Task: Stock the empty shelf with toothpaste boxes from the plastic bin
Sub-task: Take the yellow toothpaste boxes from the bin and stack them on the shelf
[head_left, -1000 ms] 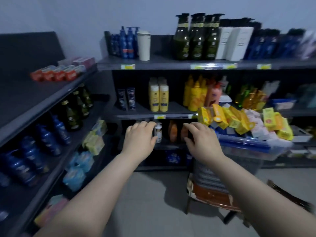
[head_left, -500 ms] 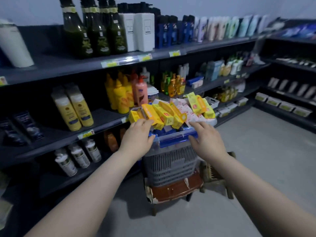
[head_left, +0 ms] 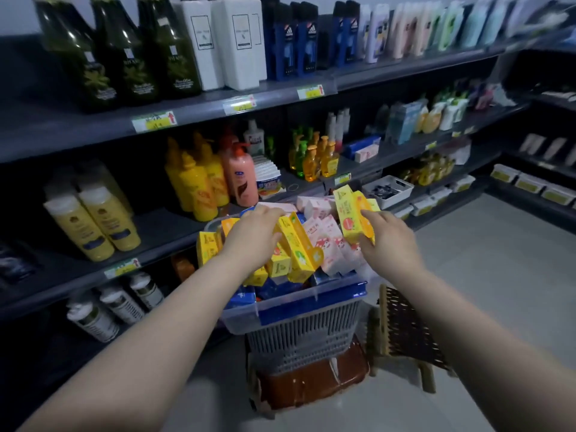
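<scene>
A clear plastic bin (head_left: 293, 310) with a blue rim band sits on a grey basket and is heaped with yellow toothpaste boxes (head_left: 300, 251) and pink-and-white boxes (head_left: 327, 241). My left hand (head_left: 252, 235) lies on the left of the heap, fingers curled over yellow boxes. My right hand (head_left: 385, 238) grips a yellow toothpaste box (head_left: 352, 213) that stands up at the right of the heap. No empty shelf shows in this view.
The grey basket (head_left: 304, 341) rests on a worn brown stool (head_left: 311, 381); a slatted wooden chair (head_left: 405, 332) stands right of it. Dark shelves (head_left: 193, 116) with bottles and boxes run along the left and back. Tiled floor (head_left: 483, 275) opens to the right.
The view swung right, from the corner shelves to the bin. Both hands moved from in front of the shelf onto the heap, and my right hand closed on a yellow box.
</scene>
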Demonstrator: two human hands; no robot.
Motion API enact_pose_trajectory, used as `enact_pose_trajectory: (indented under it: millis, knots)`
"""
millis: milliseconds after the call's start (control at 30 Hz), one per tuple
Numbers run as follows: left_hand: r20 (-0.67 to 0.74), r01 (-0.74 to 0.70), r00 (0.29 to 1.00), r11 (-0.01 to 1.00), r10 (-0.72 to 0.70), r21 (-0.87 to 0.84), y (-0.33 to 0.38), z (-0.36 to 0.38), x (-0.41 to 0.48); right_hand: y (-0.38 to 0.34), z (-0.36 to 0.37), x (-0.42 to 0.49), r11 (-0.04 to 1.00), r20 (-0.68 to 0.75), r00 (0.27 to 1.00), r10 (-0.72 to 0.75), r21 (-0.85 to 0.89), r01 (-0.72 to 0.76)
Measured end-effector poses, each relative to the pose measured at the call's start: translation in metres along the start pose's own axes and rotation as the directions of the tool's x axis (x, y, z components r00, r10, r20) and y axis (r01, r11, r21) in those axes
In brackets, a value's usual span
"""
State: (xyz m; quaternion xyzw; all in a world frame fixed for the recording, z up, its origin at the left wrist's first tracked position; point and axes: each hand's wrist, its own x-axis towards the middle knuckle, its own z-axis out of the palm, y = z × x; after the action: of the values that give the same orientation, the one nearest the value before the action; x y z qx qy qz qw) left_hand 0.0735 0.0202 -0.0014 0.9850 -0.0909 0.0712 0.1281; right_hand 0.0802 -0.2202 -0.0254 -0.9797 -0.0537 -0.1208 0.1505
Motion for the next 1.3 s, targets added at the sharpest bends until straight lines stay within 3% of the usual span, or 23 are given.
enact_pose_trajectory:
  millis: [233,600,667,800,900,1067,1167,1300]
  knots:
    - [0.205,-0.044,0.979,0.986,0.009,0.164,-0.013,0.012,0.050,0.029,0.025,0.065,0.987,0.128,0.989,0.075,-0.153,-0.055]
    - [0.270,-0.059,0.963,0.973,-0.003,0.222,-0.013,0.002,0.061,0.038,0.037,0.087,0.981,0.111,0.981,0.160,-0.129,-0.146]
    - [0.277,-0.057,0.961,0.974,-0.007,0.220,-0.013,0.000,0.061,0.039,0.038,0.090,0.987,0.104,0.983,0.153,-0.056,-0.148]
    - [0.274,-0.065,0.962,0.981,0.012,0.184,-0.013,-0.008,0.056,0.031,0.031,0.095,0.927,0.108,0.976,0.187,0.309,-0.212]
    - [0.265,-0.075,0.964,0.987,0.035,0.143,-0.016,-0.021,0.050,0.021,0.021,0.098,0.899,0.067,0.987,0.145,0.409,-0.160]
    - [0.112,-0.024,0.994,0.996,0.014,0.088,-0.018,-0.053,0.037,-0.009,0.001,0.106,0.832,-0.014,1.000,-0.006,0.555,0.013]
    - [-0.075,0.091,0.994,0.992,-0.085,0.083,-0.026,-0.070,0.017,-0.036,-0.005,0.110,0.787,-0.032,0.994,-0.102,0.609,0.100]
    - [-0.224,0.293,0.937,0.952,-0.268,0.087,-0.045,-0.082,-0.027,-0.080,-0.002,0.110,0.736,-0.058,0.967,-0.249,0.638,0.228]
